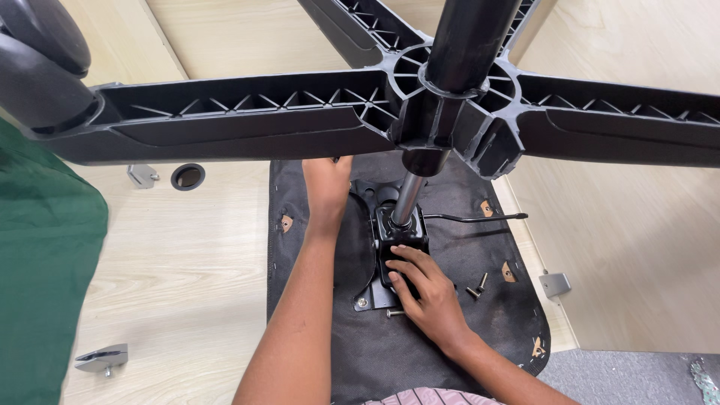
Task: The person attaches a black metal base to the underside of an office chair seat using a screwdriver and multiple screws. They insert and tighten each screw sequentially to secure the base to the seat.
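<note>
At frame centre the right hand (pixel 420 289) lies flat, fingers spread, on the black metal plate (pixel 390 251) under the chair seat (pixel 450 330). The left hand (pixel 326 184), its grip hidden, reaches under the star base (pixel 247 120) filling the top. Loose screws (pixel 477 287) lie just right of the right hand.

There is only one view, from a camera worn on the person's head. It looks steeply down and a little forward, over the person's own forearms, which enter from the bottom edge. The black star base (pixel 450 112) of the chair is very near the lens and fills the upper part. Below it, further away, lie the seat underside (pixel 465 330) and the wooden floor (pixel 180 285).
</note>
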